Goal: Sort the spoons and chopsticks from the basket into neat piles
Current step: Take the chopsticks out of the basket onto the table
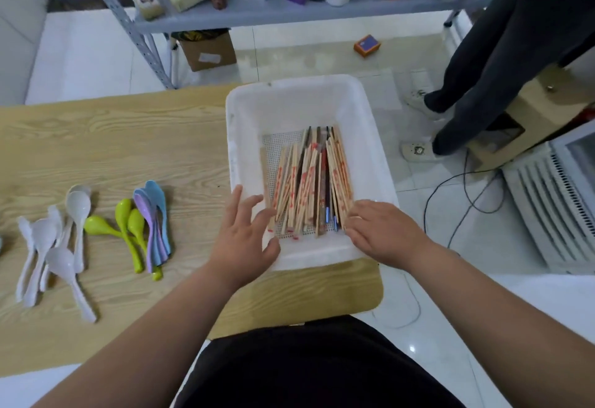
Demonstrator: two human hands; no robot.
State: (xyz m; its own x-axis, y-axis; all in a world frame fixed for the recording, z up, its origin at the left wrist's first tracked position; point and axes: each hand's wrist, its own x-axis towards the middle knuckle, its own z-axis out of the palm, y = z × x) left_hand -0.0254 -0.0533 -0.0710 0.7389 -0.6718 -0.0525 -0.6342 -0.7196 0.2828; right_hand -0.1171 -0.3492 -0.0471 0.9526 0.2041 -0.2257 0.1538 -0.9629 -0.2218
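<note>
A pale wood-grain table [112, 137] fills the left and middle of the view; its left edge is cut off by the frame and its near edge is hidden behind the person's forearms and dark top. Behind it stands a grey metal shelf [289, 11] crowded with packets and bottles too blurred to name, its upper part out of frame. At the right, a second person [499, 53] shows only as dark trouser legs and pale shoes. A white basket [289, 95] sits on the table's right end, its right side hanging past the table edge. Both hands reach into its near end. The left hand [244, 233] crosses the near-left rim with fingers spread wide and fairly straight, tips at the ends of the chopsticks [309, 182], holding nothing. The right hand [383, 230] is bent at the knuckles over the bundle's right-hand ends; its fingertips are hidden, so I cannot tell whether it pinches any. The chopsticks, mostly pale wood with red print plus a few dark ones, lie roughly lengthwise on the basket's perforated floor. On the table to the left lie three groups: white spoons [51, 246] in a loose heap, green spoons [128, 224], and stacked blue and purple spoons [154, 214], which partly cover the green handles.
</note>
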